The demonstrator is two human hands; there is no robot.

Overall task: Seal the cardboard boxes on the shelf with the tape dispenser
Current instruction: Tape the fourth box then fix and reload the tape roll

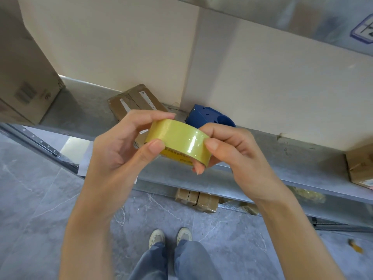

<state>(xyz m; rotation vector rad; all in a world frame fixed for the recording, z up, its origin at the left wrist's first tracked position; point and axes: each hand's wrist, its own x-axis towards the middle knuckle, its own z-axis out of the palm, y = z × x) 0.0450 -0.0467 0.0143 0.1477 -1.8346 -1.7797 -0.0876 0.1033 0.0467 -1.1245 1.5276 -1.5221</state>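
1. Roll of yellow tape is held between both hands, above the front edge of the shelf.
2. Left hand pinches the roll's left side; right hand grips its right side, fingers curled round it.
3. Blue dispenser lies just behind the roll.
4. Small box lies behind the roll to the left; second box is well apart to the right of the roll.

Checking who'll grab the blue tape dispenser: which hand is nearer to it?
Right. The right hand, holding the yellow tape roll, is just in front of the blue tape dispenser; the left hand holds the roll's other side, farther left.
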